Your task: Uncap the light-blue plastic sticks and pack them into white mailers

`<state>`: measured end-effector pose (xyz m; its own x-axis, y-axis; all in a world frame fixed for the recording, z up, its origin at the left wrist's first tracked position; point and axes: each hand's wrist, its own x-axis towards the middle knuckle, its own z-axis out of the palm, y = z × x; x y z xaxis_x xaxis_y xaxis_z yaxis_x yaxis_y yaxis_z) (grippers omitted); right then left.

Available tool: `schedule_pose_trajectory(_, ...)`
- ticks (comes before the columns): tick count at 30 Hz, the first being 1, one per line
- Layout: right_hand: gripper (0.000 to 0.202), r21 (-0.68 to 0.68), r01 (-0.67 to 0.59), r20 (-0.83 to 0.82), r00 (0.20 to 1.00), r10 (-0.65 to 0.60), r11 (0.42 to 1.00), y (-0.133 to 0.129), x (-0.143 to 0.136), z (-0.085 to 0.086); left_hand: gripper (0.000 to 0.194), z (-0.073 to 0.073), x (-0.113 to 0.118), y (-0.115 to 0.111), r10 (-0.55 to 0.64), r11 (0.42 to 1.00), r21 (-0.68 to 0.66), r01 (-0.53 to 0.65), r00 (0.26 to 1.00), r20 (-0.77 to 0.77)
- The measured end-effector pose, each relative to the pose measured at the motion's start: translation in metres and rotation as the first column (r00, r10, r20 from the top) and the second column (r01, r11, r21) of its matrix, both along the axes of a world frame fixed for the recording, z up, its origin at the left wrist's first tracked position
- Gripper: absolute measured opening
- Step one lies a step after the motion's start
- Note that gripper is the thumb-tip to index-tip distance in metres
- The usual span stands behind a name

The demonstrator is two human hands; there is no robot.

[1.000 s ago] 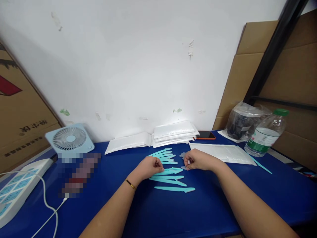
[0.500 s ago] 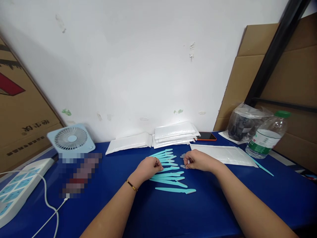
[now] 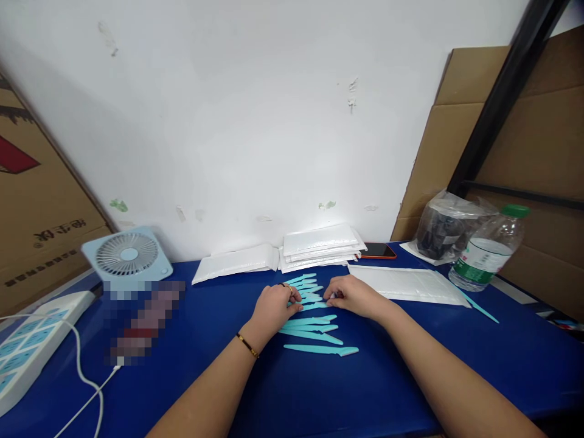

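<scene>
Several turquoise eyebrow razors (image 3: 314,334) lie in a loose row on the blue table, heads pointing right. My left hand (image 3: 272,308) is closed, thumb and fingers pinching the handle of one razor (image 3: 313,306) in the middle of the row. Facing it, my right hand (image 3: 353,297) is closed at that razor's head end. Only a small part of a clear plastic cap shows between its fingers; the rest is hidden. The nearest razor (image 3: 319,349) lies apart from the others. One more razor (image 3: 481,309) rests beside a white padded envelope (image 3: 415,285) on the right.
White padded envelopes (image 3: 322,239) are stacked by the wall, with a phone (image 3: 376,250) beside them. At right stand a water bottle (image 3: 484,255) and a bagged dark cup (image 3: 438,234). A fan (image 3: 128,254), power strip (image 3: 39,347) and white cable (image 3: 78,359) occupy the left.
My right hand has moved left to the razor's head end. The clear caps that stuck out of it are now mostly hidden. My left hand has shifted slightly, still at the razor handle.
</scene>
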<state>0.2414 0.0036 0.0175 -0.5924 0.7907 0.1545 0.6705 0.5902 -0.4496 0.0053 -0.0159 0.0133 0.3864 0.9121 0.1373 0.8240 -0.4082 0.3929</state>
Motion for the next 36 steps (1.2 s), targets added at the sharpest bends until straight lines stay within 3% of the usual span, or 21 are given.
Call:
schedule_pose_trajectory(2, 0.017, 0.056, 0.075, -0.019, 0.997, -0.074, 0.996, 0.003, 0.013, 0.007, 0.015, 0.006, -0.003, -0.003, -0.007, 1.000, 0.023, 0.006, 1.000, 0.020)
schedule_pose_trajectory(4, 0.017, 0.072, 0.141, -0.018, 0.990, -0.140, 0.987, 0.006, 0.028, 0.013, 0.018, 0.011, -0.007, -0.006, -0.081, 0.996, -0.041, 0.083, 0.996, 0.032)
schedule_pose_trajectory(8, 0.012, 0.006, 0.130, 0.071, 0.989, -0.131, 0.991, 0.010, 0.042, 0.013, 0.022, 0.012, -0.011, -0.010, -0.190, 0.959, -0.209, 0.190, 0.982, 0.025)
schedule_pose_trajectory(16, 0.011, -0.072, 0.166, 0.144, 0.978, -0.154, 0.984, 0.008, 0.028, -0.001, 0.023, 0.003, -0.012, -0.004, -0.088, 0.967, -0.229, 0.115, 0.988, 0.125)
schedule_pose_trajectory(22, 0.020, -0.216, 0.040, -0.044, 0.998, -0.051, 0.976, 0.000, 0.021, 0.006, 0.022, 0.004, -0.013, -0.001, -0.017, 0.977, -0.206, 0.049, 0.988, 0.155)
schedule_pose_trajectory(30, 0.021, -0.273, -0.045, -0.131, 0.991, 0.010, 0.961, -0.007, 0.005, 0.008, 0.021, 0.001, -0.012, 0.000, -0.029, 0.981, -0.186, 0.056, 0.989, 0.146)
schedule_pose_trajectory(36, 0.020, -0.220, -0.051, -0.148, 0.989, 0.019, 0.974, -0.009, -0.010, 0.002, 0.017, 0.001, -0.003, -0.003, -0.087, 0.985, -0.135, 0.104, 0.988, 0.127)
